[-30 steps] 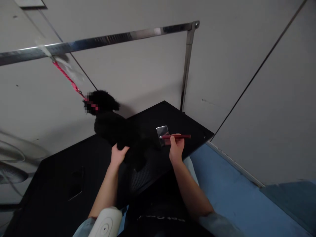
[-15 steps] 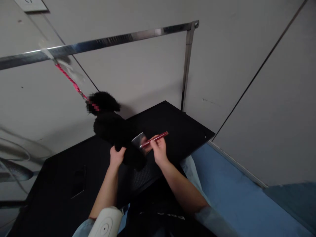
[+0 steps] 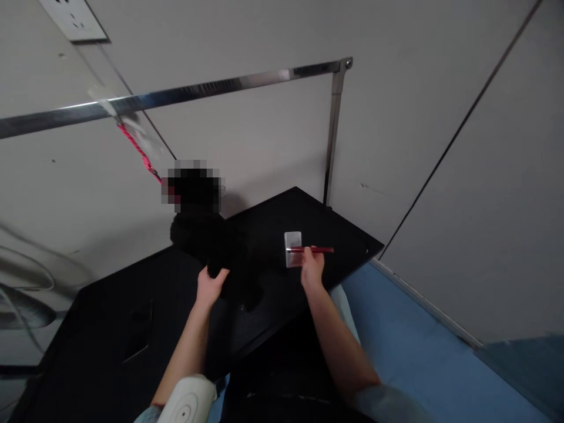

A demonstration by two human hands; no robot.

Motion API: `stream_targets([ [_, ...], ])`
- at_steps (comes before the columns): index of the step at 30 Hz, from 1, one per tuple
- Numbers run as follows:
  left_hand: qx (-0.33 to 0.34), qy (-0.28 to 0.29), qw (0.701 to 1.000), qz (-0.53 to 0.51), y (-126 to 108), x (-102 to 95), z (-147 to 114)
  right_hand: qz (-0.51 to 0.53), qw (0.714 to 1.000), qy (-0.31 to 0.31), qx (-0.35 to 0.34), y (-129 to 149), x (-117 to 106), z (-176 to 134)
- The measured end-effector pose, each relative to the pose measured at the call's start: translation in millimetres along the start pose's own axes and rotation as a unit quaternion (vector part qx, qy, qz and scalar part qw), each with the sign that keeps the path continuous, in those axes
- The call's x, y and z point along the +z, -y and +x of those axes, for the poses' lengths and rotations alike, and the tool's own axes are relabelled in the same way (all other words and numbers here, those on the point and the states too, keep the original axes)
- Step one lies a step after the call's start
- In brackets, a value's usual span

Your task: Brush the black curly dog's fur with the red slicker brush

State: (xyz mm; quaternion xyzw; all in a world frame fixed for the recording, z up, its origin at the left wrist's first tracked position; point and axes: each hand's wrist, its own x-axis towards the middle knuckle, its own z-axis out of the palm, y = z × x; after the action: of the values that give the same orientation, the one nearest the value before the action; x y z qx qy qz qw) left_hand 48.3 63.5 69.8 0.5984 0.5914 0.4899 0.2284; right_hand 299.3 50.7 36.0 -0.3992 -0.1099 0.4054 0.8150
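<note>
A small black dog (image 3: pixel 207 238) is up on the black table (image 3: pixel 268 208), a red lead (image 3: pixel 133 144) running from its neck to a metal bar. My left hand (image 3: pixel 210 288) is closed on the dog's dark fur low on its body; which part it grips is hard to tell, black on black. Pinched in my right hand (image 3: pixel 313 270) is a slicker brush (image 3: pixel 293 239) with a red handle and a pale rectangular head. The brush is off the dog, to the right of its rear, over the table.
The metal bar (image 3: pixel 176 97) crosses above the table, with an upright post (image 3: pixel 332 135) at the far right corner. A dark flat phone-like object (image 3: pixel 140 332) lies on the left part of the table. A ribbed hose (image 3: pixel 26 308) is at the left edge; a wall socket (image 3: pixel 77 20) sits above.
My right hand has moved the brush right, away from the dog's back, and turned its head more fully into view. My left hand keeps its hold on the dog.
</note>
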Motion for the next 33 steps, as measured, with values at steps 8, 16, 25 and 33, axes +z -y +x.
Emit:
stream_targets([
  [8, 0.001, -0.006, 1.000, -0.016, -1.2, 2.6, -0.6, 0.009, 0.986, 0.150, 0.071, -21.0, 21.9, -17.1],
  [16, -0.061, 0.082, 0.985, -0.139, 11.1, 4.8, 16.1, 0.039, 0.988, 0.138, 0.057, -16.3, 21.5, -20.1],
  [25, -0.089, 0.125, 0.971, -0.183, 24.5, -4.4, 28.8, 0.013, 0.998, 0.055, 0.028, -8.0, 8.0, -2.0],
  [33, -0.105, 0.107, 0.973, -0.177, 30.9, -2.6, 23.2, 0.016, 0.996, 0.053, 0.071, -11.3, 18.7, -7.3],
])
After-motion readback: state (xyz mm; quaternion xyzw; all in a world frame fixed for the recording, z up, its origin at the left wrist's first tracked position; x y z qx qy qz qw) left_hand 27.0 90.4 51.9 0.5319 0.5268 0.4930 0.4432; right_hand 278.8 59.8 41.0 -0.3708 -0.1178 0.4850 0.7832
